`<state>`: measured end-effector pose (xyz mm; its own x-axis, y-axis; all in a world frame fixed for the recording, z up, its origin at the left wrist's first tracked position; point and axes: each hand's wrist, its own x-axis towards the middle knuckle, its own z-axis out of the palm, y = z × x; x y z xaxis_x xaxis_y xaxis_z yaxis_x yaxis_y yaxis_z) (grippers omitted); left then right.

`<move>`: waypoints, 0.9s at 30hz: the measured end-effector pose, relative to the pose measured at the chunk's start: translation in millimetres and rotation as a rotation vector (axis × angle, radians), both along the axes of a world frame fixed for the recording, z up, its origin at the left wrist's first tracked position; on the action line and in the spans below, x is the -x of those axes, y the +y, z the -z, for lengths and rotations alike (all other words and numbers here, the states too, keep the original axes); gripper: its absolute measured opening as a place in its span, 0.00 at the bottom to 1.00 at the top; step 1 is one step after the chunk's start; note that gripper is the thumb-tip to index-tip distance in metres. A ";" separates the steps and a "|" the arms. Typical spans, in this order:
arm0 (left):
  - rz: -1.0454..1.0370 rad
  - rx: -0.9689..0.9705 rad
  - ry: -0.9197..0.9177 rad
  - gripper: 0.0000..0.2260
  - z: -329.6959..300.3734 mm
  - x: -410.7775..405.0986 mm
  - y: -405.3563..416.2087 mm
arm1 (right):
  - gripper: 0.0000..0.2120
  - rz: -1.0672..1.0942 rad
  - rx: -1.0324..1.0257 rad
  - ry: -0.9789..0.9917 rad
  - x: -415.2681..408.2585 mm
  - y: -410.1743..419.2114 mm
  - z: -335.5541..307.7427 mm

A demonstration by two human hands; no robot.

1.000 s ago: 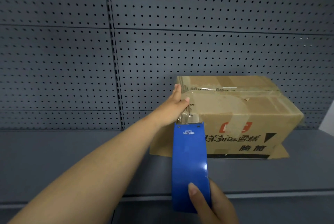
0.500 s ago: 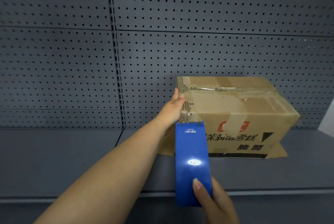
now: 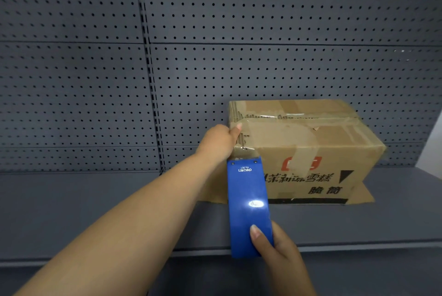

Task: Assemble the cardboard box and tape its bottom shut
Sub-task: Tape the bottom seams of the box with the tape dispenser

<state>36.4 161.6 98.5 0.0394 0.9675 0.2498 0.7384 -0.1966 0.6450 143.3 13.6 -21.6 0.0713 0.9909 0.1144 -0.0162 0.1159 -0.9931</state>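
Note:
A brown cardboard box (image 3: 311,152) with red and black print stands on the grey shelf, its closed flaps facing up with clear tape along the seam. My left hand (image 3: 218,141) presses on the box's left end, thumb up at the top corner. My right hand (image 3: 278,255) grips the lower end of a blue tape dispenser (image 3: 248,207). The dispenser's toothed end sits against the box's left front corner, where a crumpled strip of clear tape (image 3: 244,151) runs down from the top.
The grey shelf (image 3: 95,212) runs left and right, with its front lip near the dispenser's lower end. A grey pegboard wall (image 3: 215,44) stands right behind the box. Loose box flaps (image 3: 363,196) splay out on the shelf under the box.
The dispenser has risen slightly along the box's left corner and my right hand has come further into view. My left hand has stayed on the box's end.

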 end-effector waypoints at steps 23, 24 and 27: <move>0.482 -0.147 0.539 0.31 -2.7 14.9 15.3 | 0.04 0.037 0.060 0.017 2.1 -2.6 -4.2; 0.480 -0.142 0.543 0.31 -2.8 14.8 16.2 | 0.04 0.043 0.053 0.020 3.0 -4.5 -5.5; 0.473 -0.130 0.536 0.30 -3.7 14.4 19.1 | 0.04 0.090 0.036 0.042 4.1 -6.1 -9.2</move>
<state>21.9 180.7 102.2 0.5955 0.7805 0.1903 0.7634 -0.6235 0.1683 139.2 7.5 -12.5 0.1646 0.9836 0.0739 -0.0485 0.0829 -0.9954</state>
